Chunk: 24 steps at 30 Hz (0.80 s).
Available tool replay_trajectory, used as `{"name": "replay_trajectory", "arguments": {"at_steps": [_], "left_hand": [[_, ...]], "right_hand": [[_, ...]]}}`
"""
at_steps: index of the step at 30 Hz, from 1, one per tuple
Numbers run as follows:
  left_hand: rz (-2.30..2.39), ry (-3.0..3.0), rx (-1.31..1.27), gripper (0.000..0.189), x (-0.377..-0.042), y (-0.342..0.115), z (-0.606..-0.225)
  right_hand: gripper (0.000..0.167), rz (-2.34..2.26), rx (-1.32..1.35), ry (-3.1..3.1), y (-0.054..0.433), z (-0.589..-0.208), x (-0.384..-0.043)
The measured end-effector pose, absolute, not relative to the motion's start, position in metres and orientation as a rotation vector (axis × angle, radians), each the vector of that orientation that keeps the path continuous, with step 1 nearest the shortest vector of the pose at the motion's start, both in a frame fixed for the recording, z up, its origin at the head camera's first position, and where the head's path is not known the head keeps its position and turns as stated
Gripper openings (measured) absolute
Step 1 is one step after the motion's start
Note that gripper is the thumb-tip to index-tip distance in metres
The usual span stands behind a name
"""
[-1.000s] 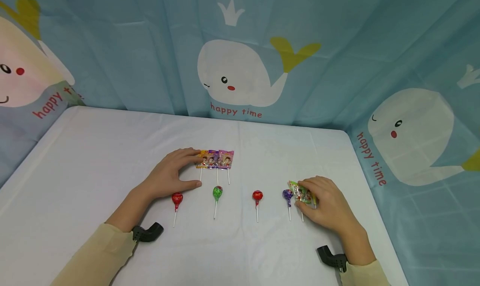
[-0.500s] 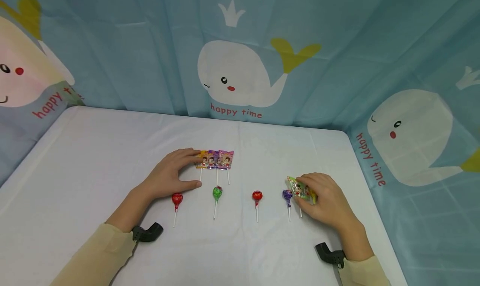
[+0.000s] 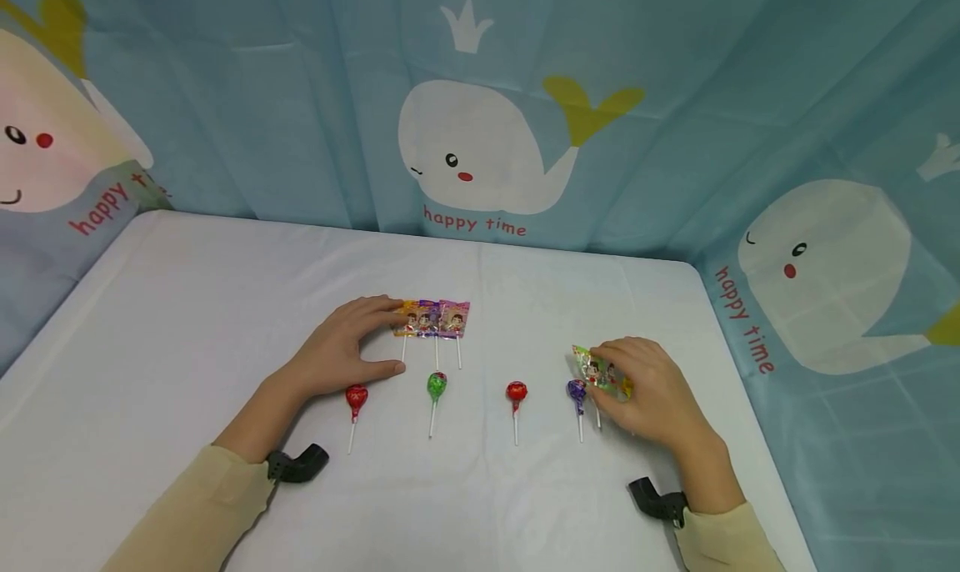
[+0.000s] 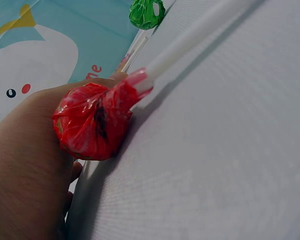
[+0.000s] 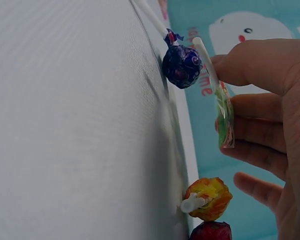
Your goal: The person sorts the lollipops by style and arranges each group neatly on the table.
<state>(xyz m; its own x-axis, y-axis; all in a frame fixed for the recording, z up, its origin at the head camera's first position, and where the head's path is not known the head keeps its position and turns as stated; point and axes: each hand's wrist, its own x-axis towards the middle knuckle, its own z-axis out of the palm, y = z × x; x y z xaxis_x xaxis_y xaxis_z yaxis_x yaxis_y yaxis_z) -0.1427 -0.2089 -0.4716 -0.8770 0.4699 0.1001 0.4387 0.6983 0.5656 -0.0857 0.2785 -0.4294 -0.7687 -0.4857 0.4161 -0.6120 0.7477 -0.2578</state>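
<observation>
My right hand [image 3: 648, 388] pinches a flat lollipop in a clear and green wrapper [image 3: 592, 370] between thumb and fingers. In the right wrist view this flat lollipop [image 5: 224, 115] is above the white cloth, its stick beside a round purple lollipop [image 5: 182, 66]. A yellow-orange round lollipop [image 5: 210, 197] and a dark red one [image 5: 211, 232] are below that hand. My left hand [image 3: 341, 347] rests its fingertips on the left end of a row of flat lollipops [image 3: 453, 318], thumb apart. Close to its wrist lies a round red lollipop [image 3: 356, 397].
On the white tablecloth [image 3: 420, 505], a green round lollipop [image 3: 437, 384] and another red one [image 3: 516, 391] lie between the hands, sticks toward me. A blue whale-print curtain [image 3: 315, 122] hangs behind and at both sides. Each wrist wears a black camera mount [image 3: 298, 464].
My right hand has risen a little and moved away from me, carrying the flat green-wrapped lollipop with it. The left hand stays in place on the row.
</observation>
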Motion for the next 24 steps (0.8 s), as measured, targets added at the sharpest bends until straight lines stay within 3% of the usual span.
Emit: {"name": "replay_trajectory", "arguments": {"at_steps": [24], "left_hand": [[0.938,2.842,0.757,0.072,-0.142,-0.209,-0.472]], "right_hand": [[0.044,0.650,0.925,-2.511,0.247,-0.420,-0.108]]}}
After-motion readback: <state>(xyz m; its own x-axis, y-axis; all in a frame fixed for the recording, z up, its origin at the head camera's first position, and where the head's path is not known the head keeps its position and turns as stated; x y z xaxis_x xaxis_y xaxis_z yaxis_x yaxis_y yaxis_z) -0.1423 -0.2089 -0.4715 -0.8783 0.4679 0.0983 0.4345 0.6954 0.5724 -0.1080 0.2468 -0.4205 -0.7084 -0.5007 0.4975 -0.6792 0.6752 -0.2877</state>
